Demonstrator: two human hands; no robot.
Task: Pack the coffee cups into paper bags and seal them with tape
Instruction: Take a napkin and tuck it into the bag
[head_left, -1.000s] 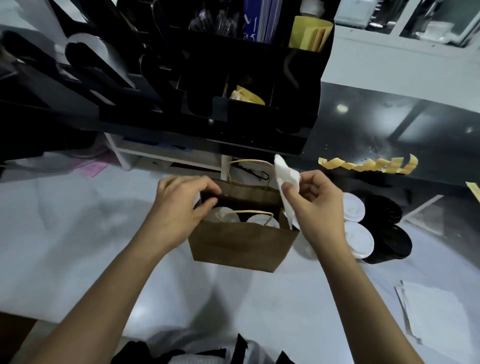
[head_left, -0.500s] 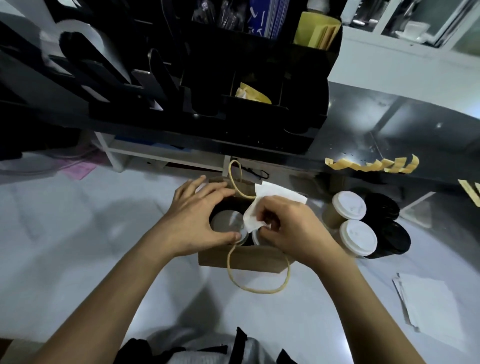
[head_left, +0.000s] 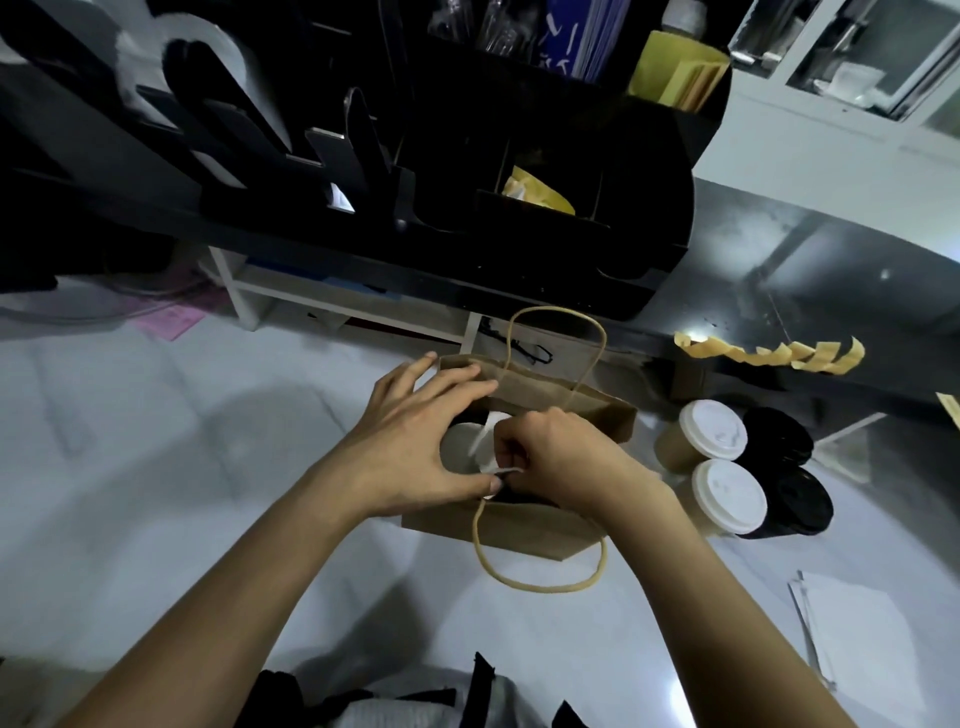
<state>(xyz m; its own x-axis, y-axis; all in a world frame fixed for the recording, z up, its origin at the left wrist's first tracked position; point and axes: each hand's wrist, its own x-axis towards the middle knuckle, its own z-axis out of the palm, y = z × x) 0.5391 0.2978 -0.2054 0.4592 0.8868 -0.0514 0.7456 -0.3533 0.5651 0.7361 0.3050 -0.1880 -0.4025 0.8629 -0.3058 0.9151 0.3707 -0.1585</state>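
Note:
A brown paper bag (head_left: 524, 527) with rope handles stands open on the white counter in the middle. White-lidded cups (head_left: 460, 452) sit inside it. My left hand (head_left: 415, 441) spreads over the bag's left rim, fingers straight and thumb at the near edge. My right hand (head_left: 556, 457) is curled inside the bag's mouth, pinching a white napkin (head_left: 488, 441) down among the cups. Two more brown cups with white lids (head_left: 714, 431) (head_left: 730, 496) and two black-lidded cups (head_left: 800, 501) stand to the right of the bag.
Strips of yellow tape (head_left: 769, 353) hang from the dark ledge at the right. A black organizer (head_left: 467, 156) with sleeves and papers rises behind the bag. A stack of white napkins (head_left: 857, 629) lies at the near right.
My right hand brought the napkin from above the bag's right edge down into its mouth. The near handle flopped outward onto the counter. My left hand stayed on the left rim.

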